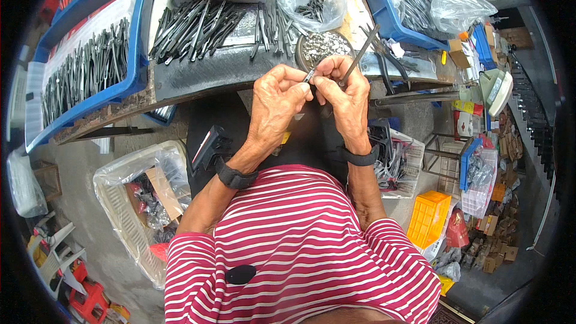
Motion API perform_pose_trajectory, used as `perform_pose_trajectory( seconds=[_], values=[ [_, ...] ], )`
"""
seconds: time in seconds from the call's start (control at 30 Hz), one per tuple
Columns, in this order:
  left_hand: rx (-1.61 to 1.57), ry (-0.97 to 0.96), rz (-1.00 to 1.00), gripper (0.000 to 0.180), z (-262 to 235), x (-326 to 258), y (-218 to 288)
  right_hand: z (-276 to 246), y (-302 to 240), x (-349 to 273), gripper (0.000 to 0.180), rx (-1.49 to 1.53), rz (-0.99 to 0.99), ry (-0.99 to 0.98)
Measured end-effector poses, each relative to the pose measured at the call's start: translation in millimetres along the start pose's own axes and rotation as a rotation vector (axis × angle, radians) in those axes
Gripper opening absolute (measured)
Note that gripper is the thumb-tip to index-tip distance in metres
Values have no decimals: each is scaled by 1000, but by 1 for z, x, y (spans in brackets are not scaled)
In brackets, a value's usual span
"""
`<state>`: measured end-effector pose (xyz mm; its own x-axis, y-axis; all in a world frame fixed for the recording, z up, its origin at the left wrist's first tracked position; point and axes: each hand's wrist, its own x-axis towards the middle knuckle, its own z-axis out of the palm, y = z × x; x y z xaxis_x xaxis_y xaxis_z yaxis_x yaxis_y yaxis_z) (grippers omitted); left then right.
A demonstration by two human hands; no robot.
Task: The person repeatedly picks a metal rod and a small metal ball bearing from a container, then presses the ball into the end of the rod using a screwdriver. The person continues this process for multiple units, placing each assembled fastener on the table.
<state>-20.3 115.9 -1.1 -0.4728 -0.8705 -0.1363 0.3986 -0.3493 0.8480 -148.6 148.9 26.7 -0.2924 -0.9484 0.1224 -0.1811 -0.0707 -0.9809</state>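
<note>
My left hand (279,99) is closed in a pinch on a small silvery metal piece (308,76), held just off the bench's front edge. Against its other end are the fingertips of my right hand (343,93). That hand is also closed around a slim dark metal rod (362,49), which sticks up past the fingers; its lower part is hidden. Just beyond my hands is a round tin (300,54) of small shiny metal parts. Loose slim black metal pieces (195,29) lie piled at the back left.
Black-handled pliers (389,66) lie right of my hands. Blue trays flank the bench: the left tray (137,78) holds many black pieces, the right tray (384,15) bagged ones. A clear bag (336,3) stands behind the tin. Below are a lined crate (120,204) and a yellow crate (428,219).
</note>
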Motion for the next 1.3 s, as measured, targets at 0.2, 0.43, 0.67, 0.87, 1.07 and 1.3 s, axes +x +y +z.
perform_pose_trajectory(
  seconds=[0.2, 0.43, 0.67, 0.87, 1.07, 1.3],
  values=[
    [40, 22, 29, 10, 1, 0, 0, 1, 0, 1, 7, -8, -7, -1],
    [68, 39, 67, 9, 1, 0, -1, 1, 1, 0, 8, -44, -24, 21],
    [47, 54, 83, 9, 1, -1, -1, 3, 1, 0, 9, -139, -68, 34],
    [53, 66, 87, 10, 1, -2, -2, 4, 1, -2, 10, -113, -44, 35],
    [89, 84, 100, 8, 2, -3, -3, 7, 4, -3, 10, -186, -84, 70],
    [51, 76, 106, 7, 5, -5, -4, 8, 2, -6, 12, 0, -38, 89]
  ],
)
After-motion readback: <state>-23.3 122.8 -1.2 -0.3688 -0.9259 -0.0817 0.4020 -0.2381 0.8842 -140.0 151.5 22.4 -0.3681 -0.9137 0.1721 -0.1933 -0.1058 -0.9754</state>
